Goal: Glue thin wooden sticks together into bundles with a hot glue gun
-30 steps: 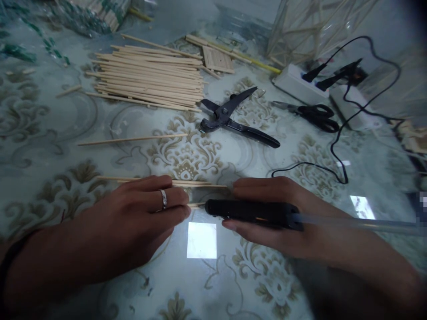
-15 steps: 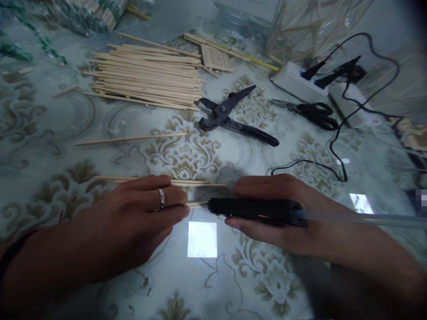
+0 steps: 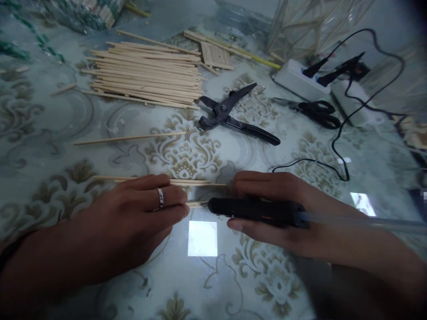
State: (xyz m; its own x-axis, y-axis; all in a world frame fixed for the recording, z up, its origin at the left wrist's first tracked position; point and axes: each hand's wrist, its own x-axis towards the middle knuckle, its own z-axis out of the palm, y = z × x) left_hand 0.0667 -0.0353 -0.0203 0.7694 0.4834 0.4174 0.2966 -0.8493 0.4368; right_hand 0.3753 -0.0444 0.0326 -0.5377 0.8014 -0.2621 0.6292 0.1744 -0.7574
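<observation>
My left hand [image 3: 133,218], with a ring on one finger, presses thin wooden sticks [image 3: 196,204] against the table; only their right ends show past its fingertips. My right hand [image 3: 300,240] is closed around a black glue gun [image 3: 253,212] held level, nozzle pointing left. The nozzle tip is at the protruding stick ends, and I cannot tell if glue is coming out. From the back of the gun a translucent glue stick [image 3: 350,223] runs out to the right. Just beyond my left hand lie a few more loose sticks [image 3: 196,182], partly hidden by it.
Farther back are a pile of wooden sticks [image 3: 147,75], a small stick panel [image 3: 216,56], black cutters [image 3: 230,113] and scissors [image 3: 316,111]. A single stick [image 3: 130,138] lies nearer. At the right, a black cable [image 3: 345,133] loops from a white power strip [image 3: 300,80].
The camera view has shifted very slightly. Both hands, the glue gun and the sticks keep nearly the same positions.
</observation>
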